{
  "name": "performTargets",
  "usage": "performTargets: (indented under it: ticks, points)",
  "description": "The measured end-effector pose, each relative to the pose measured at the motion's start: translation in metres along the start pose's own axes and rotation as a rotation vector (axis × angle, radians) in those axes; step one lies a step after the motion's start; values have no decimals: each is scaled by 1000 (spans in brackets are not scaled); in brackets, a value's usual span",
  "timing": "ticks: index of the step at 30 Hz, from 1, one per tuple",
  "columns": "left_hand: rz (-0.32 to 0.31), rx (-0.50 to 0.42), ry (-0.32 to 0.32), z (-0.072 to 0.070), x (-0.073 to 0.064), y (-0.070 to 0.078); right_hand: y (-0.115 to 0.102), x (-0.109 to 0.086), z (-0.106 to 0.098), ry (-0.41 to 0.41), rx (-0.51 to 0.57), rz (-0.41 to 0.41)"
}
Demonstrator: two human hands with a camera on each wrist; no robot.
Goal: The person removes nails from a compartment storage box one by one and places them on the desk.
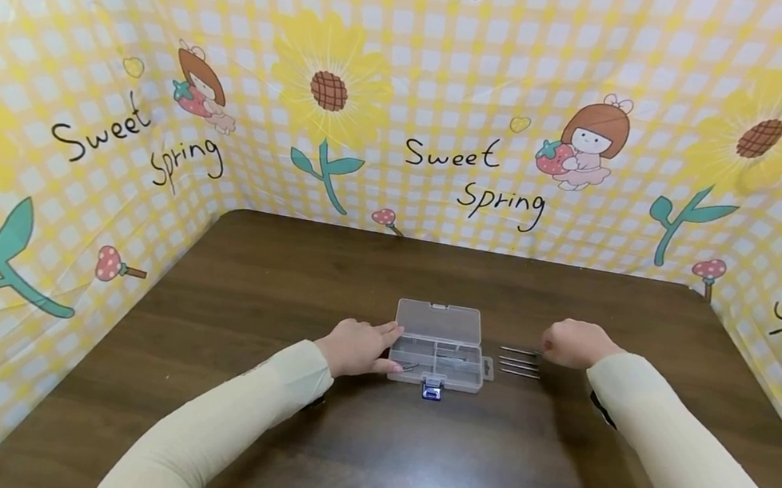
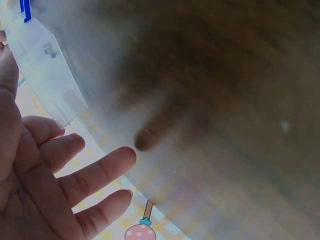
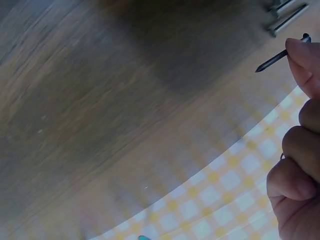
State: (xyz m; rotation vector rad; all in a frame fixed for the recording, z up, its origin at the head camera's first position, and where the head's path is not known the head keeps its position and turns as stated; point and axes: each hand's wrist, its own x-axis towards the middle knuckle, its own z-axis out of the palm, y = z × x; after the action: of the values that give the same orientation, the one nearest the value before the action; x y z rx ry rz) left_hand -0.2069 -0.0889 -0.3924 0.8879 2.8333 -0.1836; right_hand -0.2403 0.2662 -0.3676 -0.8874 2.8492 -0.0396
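A clear plastic compartment box (image 1: 457, 374) stands on the table with its lid (image 1: 437, 323) tipped back and its blue latch (image 1: 431, 391) toward me. A few thin metal pieces lie in its compartments, too small to make out. My left hand (image 1: 357, 347) rests at the box's left side, thumb and fingers spread; in the left wrist view several fingers (image 2: 97, 175) reach out fairly straight. To the right of the box, my right hand (image 1: 578, 343) pinches a nail (image 3: 272, 62) between thumb and forefinger, its point sticking out. Beside that hand lie several nails (image 1: 519, 367) in a row.
The brown wooden table (image 1: 301, 266) is bounded at the back and sides by a yellow checked cloth (image 1: 382, 1) with flower prints. A hang tab (image 1: 489, 368) juts from the box's right side toward the nails.
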Motion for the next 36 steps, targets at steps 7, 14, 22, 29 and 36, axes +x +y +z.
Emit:
performTargets:
  ticks: [7,14,22,29,36]
  points:
    - [0,-18,-3,3,-1,-1,10,-5,5,-11,-38,15]
    - [1,-30,2,1,-1,-1,15,-9,5,-7,-34,21]
    - [9,-49,22,-1,-1,-2,22,-9,9,-27,-1,46]
    - [18,-71,32,-1,-2,-3,26,-11,15,-40,28,82]
    - [13,-86,18,-1,-3,-2,26,-10,17,-34,35,78]
